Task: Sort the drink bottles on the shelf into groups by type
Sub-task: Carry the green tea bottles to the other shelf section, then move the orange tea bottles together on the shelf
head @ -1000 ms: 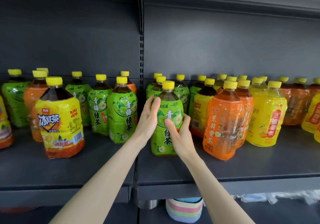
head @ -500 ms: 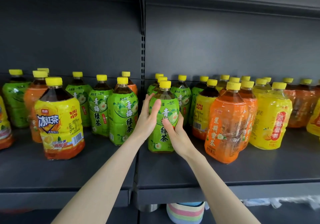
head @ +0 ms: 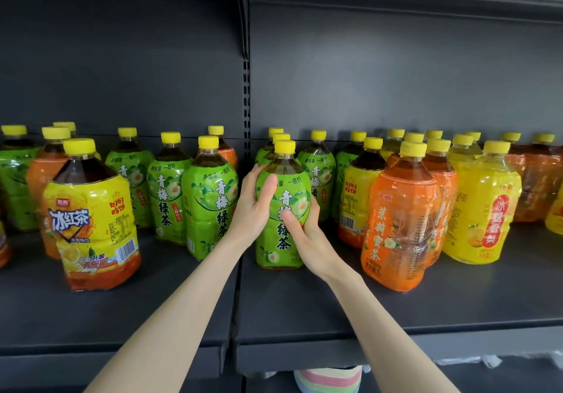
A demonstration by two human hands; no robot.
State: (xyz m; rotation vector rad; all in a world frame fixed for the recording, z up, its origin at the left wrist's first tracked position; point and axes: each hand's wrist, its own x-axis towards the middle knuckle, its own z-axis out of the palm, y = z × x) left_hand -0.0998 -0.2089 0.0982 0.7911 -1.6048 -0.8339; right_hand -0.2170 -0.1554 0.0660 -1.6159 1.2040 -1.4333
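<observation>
Versus a second ago: the green bottle (head: 281,210) stands further left, nearer the green bottles (head: 170,191) on the left, leaving a wider gap to the orange bottle (head: 399,225). It stands upright on the shelf (head: 304,316), just right of the shelf joint. Left hand (head: 254,207) is flat against the bottle's left shoulder, fingers wrapped round, thumb across the label. Right hand (head: 307,234) grips lower on the right side, thumb on the front. Both hands are closed on the green bottle. Forearms reach up from below.
</observation>
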